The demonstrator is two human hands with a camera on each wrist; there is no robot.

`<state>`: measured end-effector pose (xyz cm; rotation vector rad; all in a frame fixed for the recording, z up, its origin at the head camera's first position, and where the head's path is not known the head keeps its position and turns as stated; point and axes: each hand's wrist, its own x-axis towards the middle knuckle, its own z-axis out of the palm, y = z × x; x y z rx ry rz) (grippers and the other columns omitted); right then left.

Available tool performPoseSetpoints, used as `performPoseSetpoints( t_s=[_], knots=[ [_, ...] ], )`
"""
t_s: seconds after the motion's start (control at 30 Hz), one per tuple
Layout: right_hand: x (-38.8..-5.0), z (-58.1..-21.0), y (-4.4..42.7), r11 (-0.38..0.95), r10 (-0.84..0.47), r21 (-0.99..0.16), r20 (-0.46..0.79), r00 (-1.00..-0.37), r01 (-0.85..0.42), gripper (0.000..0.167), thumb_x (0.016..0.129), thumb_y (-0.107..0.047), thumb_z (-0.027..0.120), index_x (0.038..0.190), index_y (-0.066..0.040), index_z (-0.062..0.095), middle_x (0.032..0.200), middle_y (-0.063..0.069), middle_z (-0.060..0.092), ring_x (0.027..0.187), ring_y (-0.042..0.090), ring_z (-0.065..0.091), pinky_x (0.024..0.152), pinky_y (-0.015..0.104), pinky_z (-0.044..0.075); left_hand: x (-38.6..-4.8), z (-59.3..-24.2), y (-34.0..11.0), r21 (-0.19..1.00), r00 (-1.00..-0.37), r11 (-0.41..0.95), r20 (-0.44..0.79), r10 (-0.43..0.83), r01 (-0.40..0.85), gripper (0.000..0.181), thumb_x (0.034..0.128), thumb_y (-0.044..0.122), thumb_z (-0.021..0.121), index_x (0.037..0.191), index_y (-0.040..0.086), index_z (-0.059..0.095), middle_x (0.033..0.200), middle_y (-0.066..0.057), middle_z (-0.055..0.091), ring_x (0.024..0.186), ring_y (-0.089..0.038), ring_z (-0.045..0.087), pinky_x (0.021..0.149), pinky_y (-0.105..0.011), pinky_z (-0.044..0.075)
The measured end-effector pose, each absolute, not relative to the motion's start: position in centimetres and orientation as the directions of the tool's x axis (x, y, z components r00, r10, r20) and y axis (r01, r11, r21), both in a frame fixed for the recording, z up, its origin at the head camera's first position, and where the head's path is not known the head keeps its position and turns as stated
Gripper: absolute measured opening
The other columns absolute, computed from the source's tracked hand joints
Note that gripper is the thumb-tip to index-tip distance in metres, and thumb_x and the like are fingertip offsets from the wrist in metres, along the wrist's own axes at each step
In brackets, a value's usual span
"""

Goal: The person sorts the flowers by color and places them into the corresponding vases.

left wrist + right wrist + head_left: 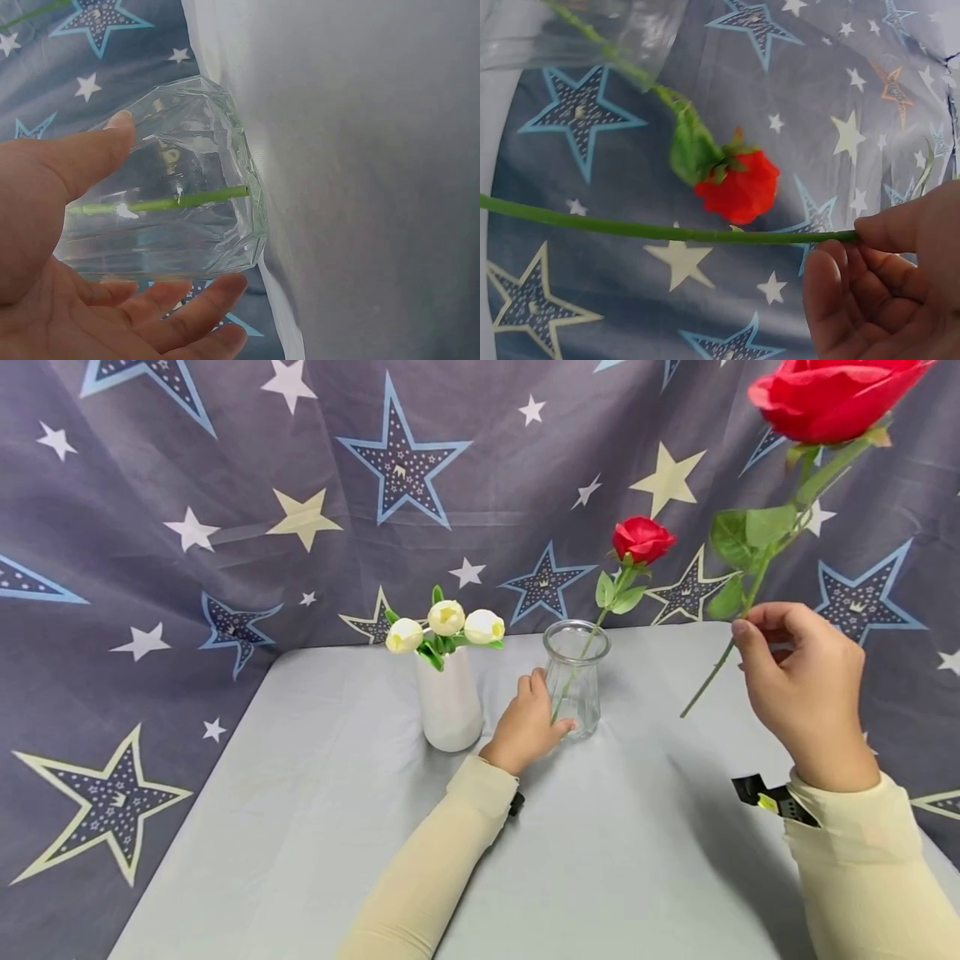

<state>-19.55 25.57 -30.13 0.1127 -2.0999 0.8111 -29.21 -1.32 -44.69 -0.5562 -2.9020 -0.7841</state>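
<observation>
My right hand (pixel 806 689) pinches the green stem of a large red rose (pixel 836 397) between thumb and fingertips. The rose is raised to the right of the glass vase, its bloom at the top and its stem end slanting down to the left. A clear glass vase (pixel 588 693) stands upright on the table, and my left hand (pixel 525 722) holds its left side, thumb in front. In the left wrist view the thumb and fingers lie on opposite sides of the glass (pixel 187 157). Another red rose (pixel 642 539) leans to the right inside this vase.
A white vase (pixel 450 710) with several cream tulips (pixel 447 617) stands left of the glass vase. The table has a pale grey cover (pixel 300 827). Behind it hangs a dark star-patterned cloth (pixel 247 485).
</observation>
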Motion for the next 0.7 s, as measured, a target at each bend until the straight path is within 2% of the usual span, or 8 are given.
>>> performPoseSetpoints(
  t_s=[0.3, 0.43, 0.7],
  knots=[
    [-20.5, -28.1, 23.6, 0.761, 0.145, -0.464, 0.804, -0.577, -0.454, 0.025, 0.100, -0.024, 0.066, 0.105, 0.000, 0.073, 0.095, 0.012, 0.074, 0.070, -0.018, 0.054, 0.065, 0.001, 0.041, -29.3, -44.6, -1.4, 0.458, -0.930, 0.810, 0.182, 0.319, 0.367, 0.099, 0.0923, 0.043, 0.078, 0.158, -0.005, 0.020, 0.144, -0.026, 0.042, 0.111, -0.034, 0.065, 0.094, -0.040, 0.056],
    [-20.7, -27.2, 22.9, 0.747, 0.152, -0.471, 0.808, -0.569, -0.469, 0.023, 0.100, -0.019, 0.067, 0.105, 0.002, 0.073, 0.096, 0.013, 0.073, 0.070, -0.017, 0.055, 0.065, 0.001, 0.041, -29.3, -44.6, -1.3, 0.459, -0.927, 0.806, 0.185, 0.325, 0.374, 0.100, 0.0925, 0.043, 0.078, 0.158, -0.005, 0.020, 0.144, -0.026, 0.042, 0.110, -0.035, 0.066, 0.093, -0.040, 0.057],
    [-21.2, -25.4, 21.1, 0.738, 0.164, -0.477, 0.813, -0.559, -0.477, 0.019, 0.098, -0.013, 0.067, 0.102, 0.005, 0.073, 0.094, 0.013, 0.073, 0.079, -0.014, 0.055, 0.071, 0.006, 0.042, -29.3, -44.4, -1.2, 0.466, -0.929, 0.804, 0.182, 0.322, 0.370, 0.099, 0.0925, 0.042, 0.078, 0.158, -0.005, 0.021, 0.144, -0.026, 0.042, 0.109, -0.035, 0.065, 0.094, -0.040, 0.056]
  ],
)
